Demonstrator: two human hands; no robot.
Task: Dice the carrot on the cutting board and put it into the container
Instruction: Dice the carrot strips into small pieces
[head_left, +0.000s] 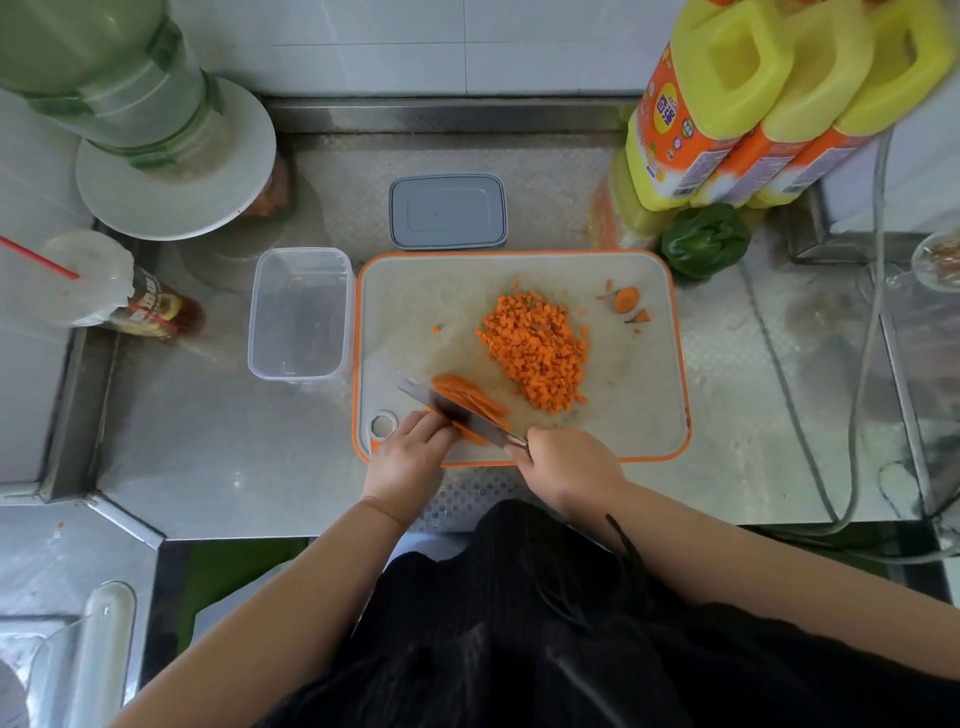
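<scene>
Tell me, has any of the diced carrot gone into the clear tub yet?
No: the clear tub left of the cutting board holds nothing, and the diced carrot lies heaped on the board.

Steel counter (218, 457) held cutting board (644, 415), clear container (301, 312), grey lid (448, 212), green pepper (705, 240), yellow bottles (727, 114).
</scene>
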